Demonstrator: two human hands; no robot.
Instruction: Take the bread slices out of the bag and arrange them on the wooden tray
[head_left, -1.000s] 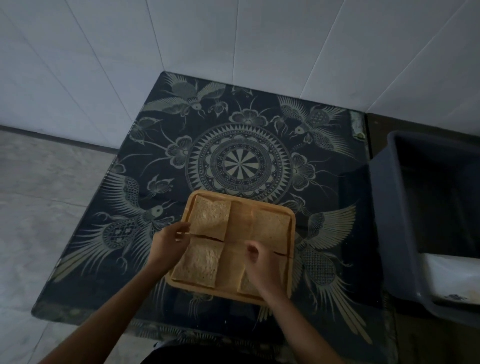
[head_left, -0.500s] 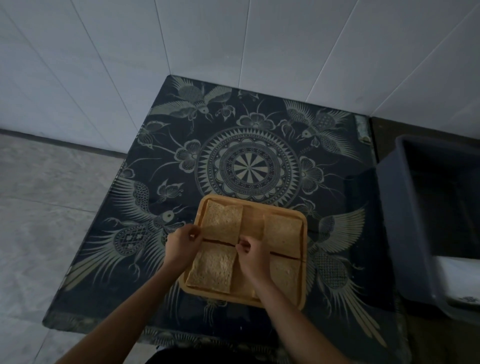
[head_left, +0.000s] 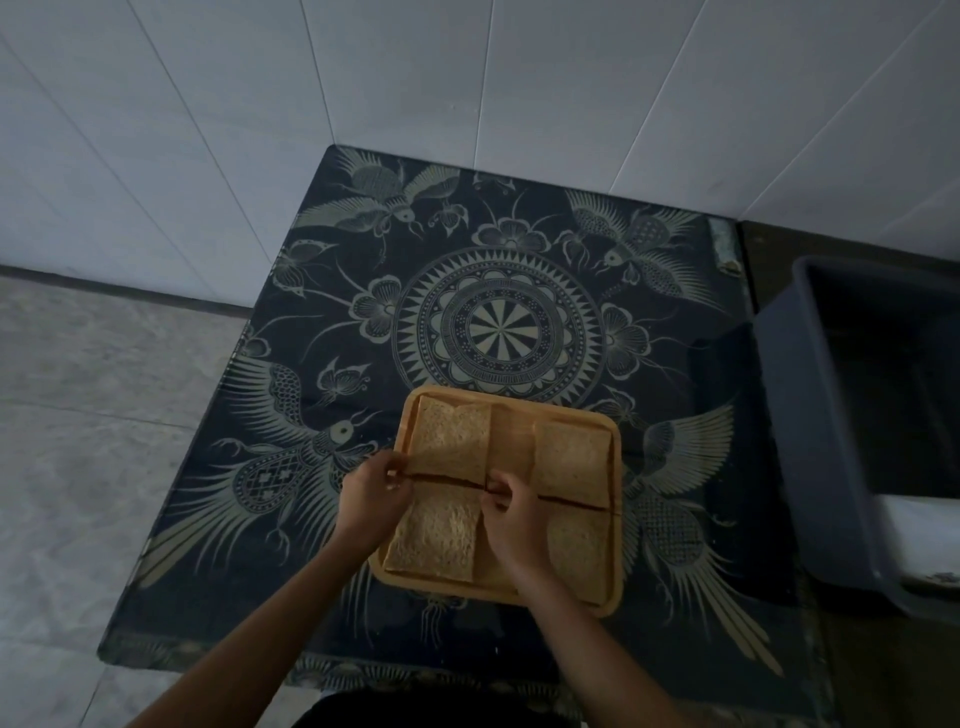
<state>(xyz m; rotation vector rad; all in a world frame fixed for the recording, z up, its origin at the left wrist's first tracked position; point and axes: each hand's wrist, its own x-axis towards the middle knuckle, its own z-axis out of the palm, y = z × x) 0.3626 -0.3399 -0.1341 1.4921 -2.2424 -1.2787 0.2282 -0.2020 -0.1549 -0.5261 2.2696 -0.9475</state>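
Four bread slices lie on the wooden tray (head_left: 615, 519) while both hands work at the left-hand pair.

The tray sits near the front edge of a dark table (head_left: 311, 312) patterned with birds and a round medallion, with a grey bin (head_left: 810, 441) just beside the table on the right. The far left slice (head_left: 452, 439), far right slice (head_left: 569, 462), near left slice (head_left: 436, 540) and near right slice (head_left: 584, 551) form a two-by-two grid with a strip of bare wood between the columns. The left hand (head_left: 371, 499) has fingers curled at the tray's left rim, seemingly pinching the corner where the two left slices meet; the dim light makes the grip hard to confirm. The right hand (head_left: 511, 514) rests over the tray's middle, its fingertips pressed together at the inner corner of the same slices.
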